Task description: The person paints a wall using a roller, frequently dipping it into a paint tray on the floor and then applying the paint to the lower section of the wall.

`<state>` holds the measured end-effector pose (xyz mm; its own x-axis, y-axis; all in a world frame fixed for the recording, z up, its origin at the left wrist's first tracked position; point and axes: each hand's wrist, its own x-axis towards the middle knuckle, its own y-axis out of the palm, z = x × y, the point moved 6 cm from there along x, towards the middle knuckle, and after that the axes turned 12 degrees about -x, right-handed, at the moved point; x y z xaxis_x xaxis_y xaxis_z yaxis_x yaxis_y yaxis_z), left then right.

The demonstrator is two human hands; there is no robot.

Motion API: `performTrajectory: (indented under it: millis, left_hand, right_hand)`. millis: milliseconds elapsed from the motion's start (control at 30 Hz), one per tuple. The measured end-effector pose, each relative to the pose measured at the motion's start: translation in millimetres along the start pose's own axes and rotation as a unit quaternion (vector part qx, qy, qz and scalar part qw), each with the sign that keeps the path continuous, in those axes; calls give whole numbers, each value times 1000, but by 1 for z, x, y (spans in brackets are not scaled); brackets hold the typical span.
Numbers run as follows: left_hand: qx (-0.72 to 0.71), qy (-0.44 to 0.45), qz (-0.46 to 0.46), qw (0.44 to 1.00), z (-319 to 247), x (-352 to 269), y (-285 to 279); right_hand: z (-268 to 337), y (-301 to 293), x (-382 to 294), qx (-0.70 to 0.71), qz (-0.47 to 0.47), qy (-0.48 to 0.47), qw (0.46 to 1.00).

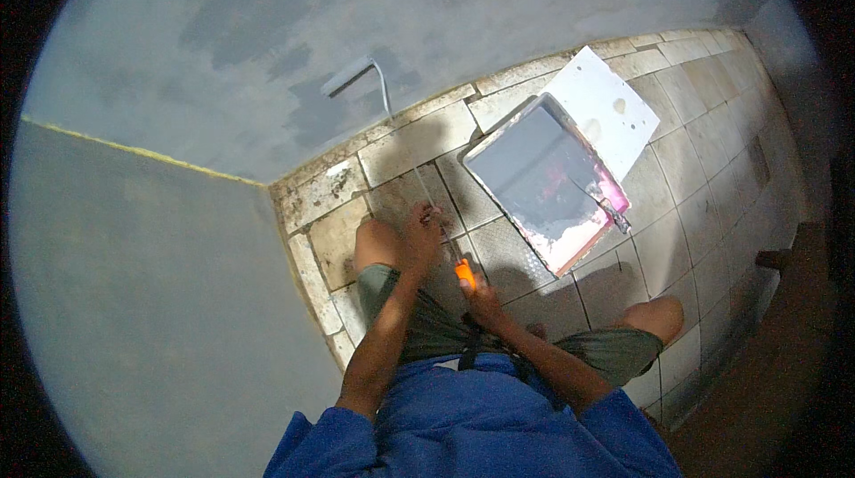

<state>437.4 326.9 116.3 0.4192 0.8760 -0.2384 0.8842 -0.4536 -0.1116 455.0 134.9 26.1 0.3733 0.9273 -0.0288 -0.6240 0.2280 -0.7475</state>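
Observation:
A paint roller [347,78] lies against the lower part of the grey wall, its bent metal frame running down towards me. My left hand [426,223] is closed around the long thin shaft of the roller's pole. Lower down, my right hand [482,301] grips the orange handle [465,272] at the pole's near end. To the right of both hands a rectangular paint tray [528,170] sits on the tiles, with grey paint in it and pink and white paint on its near right side. A paint-smeared brush [613,211] rests across that tray's right rim.
A white spotted board [611,110] lies beside the tray's far side. The grey wall [254,23] bears darker patches and meets a second wall [147,264] at the left, below a yellow line. A dark brown object [775,324] stands at the right edge.

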Motion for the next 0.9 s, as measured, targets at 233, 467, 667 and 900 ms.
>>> performTrajectory:
  millis: [233,467,667,900]
  left_hand:
    - [205,-29,88,974,26,10,-10]
    - [-46,-23,31,998,26,1,-5]
    - [54,2,90,994,14,9,2]
    - [-1,-18,118,993,34,5,38]
  right_hand:
    - [5,23,-14,62,150,239,957]
    - [0,19,-9,12,107,197,974]
    - [1,24,-13,-71,10,106,992]
    - [-2,-34,-29,32,54,285,957]
